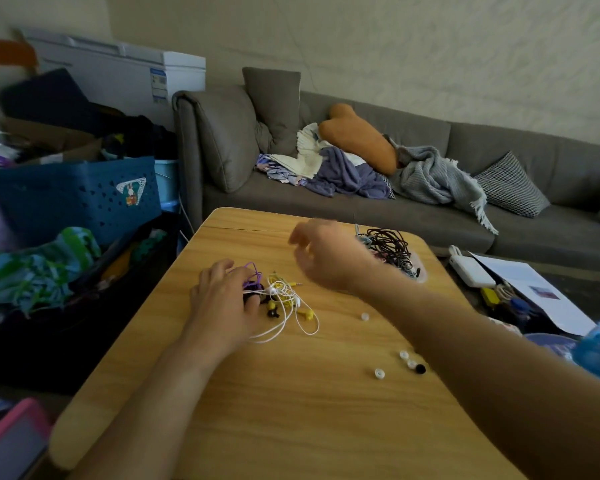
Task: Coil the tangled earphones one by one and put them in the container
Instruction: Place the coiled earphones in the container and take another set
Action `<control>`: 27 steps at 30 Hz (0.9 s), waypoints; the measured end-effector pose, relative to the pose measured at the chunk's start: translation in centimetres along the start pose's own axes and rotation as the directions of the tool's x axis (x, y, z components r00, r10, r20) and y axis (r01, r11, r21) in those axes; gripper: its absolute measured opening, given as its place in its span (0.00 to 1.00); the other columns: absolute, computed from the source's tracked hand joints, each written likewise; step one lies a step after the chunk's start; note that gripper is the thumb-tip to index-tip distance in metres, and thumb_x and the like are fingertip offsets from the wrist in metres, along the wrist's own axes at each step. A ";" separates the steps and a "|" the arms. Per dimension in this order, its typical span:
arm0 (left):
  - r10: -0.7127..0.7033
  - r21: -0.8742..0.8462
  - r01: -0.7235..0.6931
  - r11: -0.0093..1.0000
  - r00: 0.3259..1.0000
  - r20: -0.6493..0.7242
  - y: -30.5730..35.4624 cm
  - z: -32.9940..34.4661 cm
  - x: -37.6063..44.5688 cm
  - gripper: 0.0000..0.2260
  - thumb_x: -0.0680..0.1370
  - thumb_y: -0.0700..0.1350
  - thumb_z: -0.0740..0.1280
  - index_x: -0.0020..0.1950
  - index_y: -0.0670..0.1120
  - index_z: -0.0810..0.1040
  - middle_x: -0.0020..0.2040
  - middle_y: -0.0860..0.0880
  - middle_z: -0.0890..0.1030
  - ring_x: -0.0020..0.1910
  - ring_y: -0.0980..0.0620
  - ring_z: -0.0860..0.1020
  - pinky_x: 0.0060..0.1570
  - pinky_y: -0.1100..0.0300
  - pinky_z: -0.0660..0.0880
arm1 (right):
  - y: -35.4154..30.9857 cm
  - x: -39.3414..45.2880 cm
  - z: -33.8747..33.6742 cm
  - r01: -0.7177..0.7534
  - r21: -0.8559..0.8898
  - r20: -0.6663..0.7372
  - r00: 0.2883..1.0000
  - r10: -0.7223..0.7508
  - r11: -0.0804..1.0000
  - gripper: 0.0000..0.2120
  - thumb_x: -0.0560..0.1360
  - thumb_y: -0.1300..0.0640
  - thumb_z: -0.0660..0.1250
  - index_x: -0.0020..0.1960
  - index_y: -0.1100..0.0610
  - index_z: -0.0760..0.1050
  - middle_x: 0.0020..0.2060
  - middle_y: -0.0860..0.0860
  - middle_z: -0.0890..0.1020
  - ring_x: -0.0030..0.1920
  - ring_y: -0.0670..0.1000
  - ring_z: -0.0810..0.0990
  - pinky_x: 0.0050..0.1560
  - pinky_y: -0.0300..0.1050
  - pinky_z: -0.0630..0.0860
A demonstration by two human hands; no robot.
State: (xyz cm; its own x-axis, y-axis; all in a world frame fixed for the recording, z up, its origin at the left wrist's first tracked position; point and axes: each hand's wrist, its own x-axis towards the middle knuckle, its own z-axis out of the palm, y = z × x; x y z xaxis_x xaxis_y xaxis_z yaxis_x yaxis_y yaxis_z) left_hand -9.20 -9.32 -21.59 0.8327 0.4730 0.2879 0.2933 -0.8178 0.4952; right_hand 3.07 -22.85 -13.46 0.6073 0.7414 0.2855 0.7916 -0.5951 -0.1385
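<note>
1. Our left hand (222,299) rests on the tangled earphones (278,296) mid-desk, fingers curled into the purple and black strands; white and yellow cords spill to its right.
2. Our right hand (326,258) hovers blurred above the desk (291,410), fingers apart and loosely bent, seemingly holding nothing.
3. The container (417,271) sits at the far right edge, already holding dark coiled earphones (390,245).
4. Risk: pulling one cord while the others are pinned could tighten the knots, or drag the heap across the loose ear tips (409,363) and scatter them.
</note>
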 end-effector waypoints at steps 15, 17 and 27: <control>-0.337 -0.421 0.159 0.893 0.857 -0.389 -2.7 -1.7 0.9 0.13 0.80 0.45 0.65 0.62 0.41 0.77 0.54 0.43 0.81 0.50 0.47 0.80 0.48 0.65 0.71 | -0.6 -2.4 6.6 -0.193 0.269 0.112 0.979 0.168 0.944 0.13 0.79 0.57 0.64 0.61 0.52 0.81 0.56 0.53 0.83 0.53 0.54 0.81 0.49 0.43 0.75; -0.369 -0.499 0.123 0.858 0.823 -0.432 -2.7 -2.1 0.7 0.15 0.79 0.42 0.67 0.64 0.39 0.75 0.55 0.44 0.80 0.40 0.57 0.79 0.41 0.78 0.68 | -0.7 -2.8 6.5 -0.186 0.240 0.105 0.981 0.165 0.953 0.14 0.79 0.57 0.63 0.61 0.52 0.82 0.57 0.54 0.81 0.54 0.55 0.80 0.54 0.47 0.77; -0.281 -0.719 -0.222 0.659 0.814 -0.509 1.0 -4.4 -1.1 0.19 0.74 0.36 0.72 0.64 0.41 0.74 0.54 0.50 0.80 0.48 0.58 0.82 0.42 0.70 0.78 | -3.5 -4.6 3.7 -0.185 0.532 0.002 0.976 0.218 0.826 0.22 0.72 0.53 0.72 0.65 0.46 0.75 0.59 0.46 0.77 0.61 0.46 0.73 0.63 0.47 0.73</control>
State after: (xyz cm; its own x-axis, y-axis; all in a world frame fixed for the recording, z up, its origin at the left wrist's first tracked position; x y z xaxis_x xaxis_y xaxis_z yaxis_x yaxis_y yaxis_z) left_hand -11.90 -9.19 -17.84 0.3562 0.7816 0.5120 -0.3291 -0.4079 0.8516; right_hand -2.22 -23.05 -17.84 0.7652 0.5947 0.2467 0.5773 -0.4641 -0.6719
